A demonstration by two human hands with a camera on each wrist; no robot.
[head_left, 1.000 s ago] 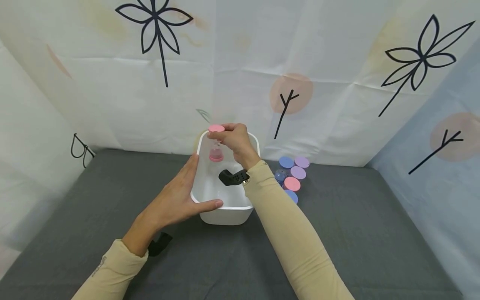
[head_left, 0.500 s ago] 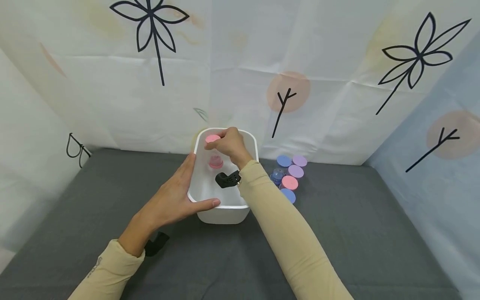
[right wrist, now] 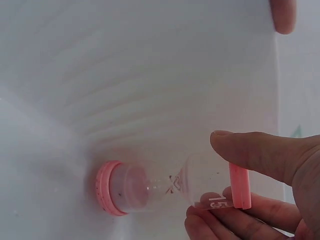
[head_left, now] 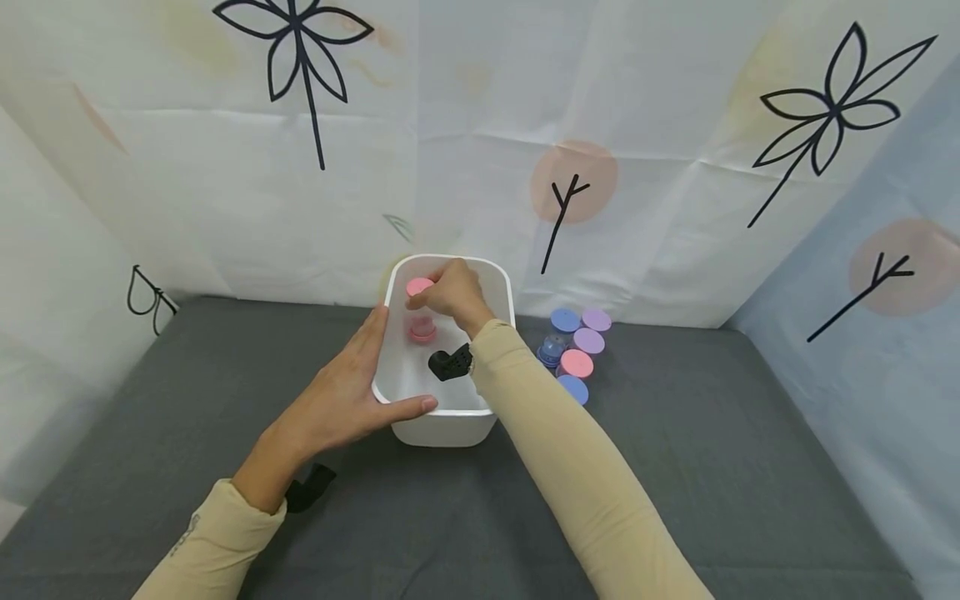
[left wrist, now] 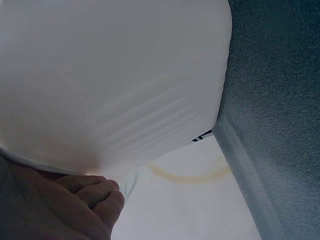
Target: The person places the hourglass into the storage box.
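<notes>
A clear sand timer (right wrist: 195, 175) with pink end caps and a "15" mark stands upright inside the white plastic bin (head_left: 450, 414). My right hand (head_left: 453, 292) reaches over the bin and pinches the timer near its upper pink cap (head_left: 419, 287), thumb on one side and fingers on the other. The lower pink cap (right wrist: 106, 187) is down at the bin's floor. My left hand (head_left: 341, 400) rests against the bin's left side with fingers extended, its thumb lying along the front rim. In the left wrist view, its fingers (left wrist: 95, 192) lie against the outer wall.
Right of the bin stands a group of several sand timers with blue, purple and pink caps (head_left: 577, 363); one blue timer (head_left: 552, 350) shows its clear body. Grey cloth (head_left: 720, 450) covers the table. A patterned white curtain (head_left: 480, 125) hangs directly behind the bin.
My right hand has lowered the pink sand timer from above the bin's far rim down into the bin. The left hand has kept its place on the bin.
</notes>
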